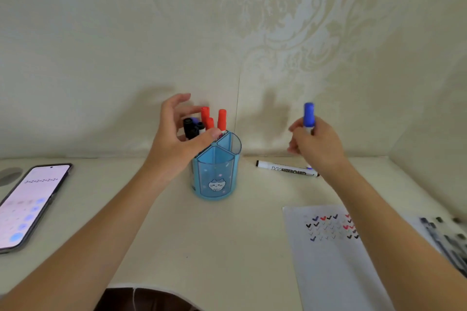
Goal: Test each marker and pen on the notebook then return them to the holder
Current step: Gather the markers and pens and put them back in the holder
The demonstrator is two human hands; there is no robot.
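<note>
A blue see-through pen holder [214, 174] with a cat picture stands mid-table, holding red-capped markers [222, 118] and black-capped ones [190, 127] in its rear compartments. My left hand [177, 134] hovers at the holder's back left, fingers spread and loosely curved around the marker tops, thumb by the rim, gripping nothing that I can see. My right hand [316, 146] holds a blue-capped marker [308, 115] upright, to the right of the holder. A white whiteboard marker [285, 168] lies on the table behind that hand. The notebook page [336, 255] with small coloured tick marks lies at front right.
A phone [30, 204] with a lit calculator screen lies at the left. Several dark pens [444, 237] lie at the far right edge beside the notebook. A patterned wall rises right behind the table. Something dark shows at the table's front edge.
</note>
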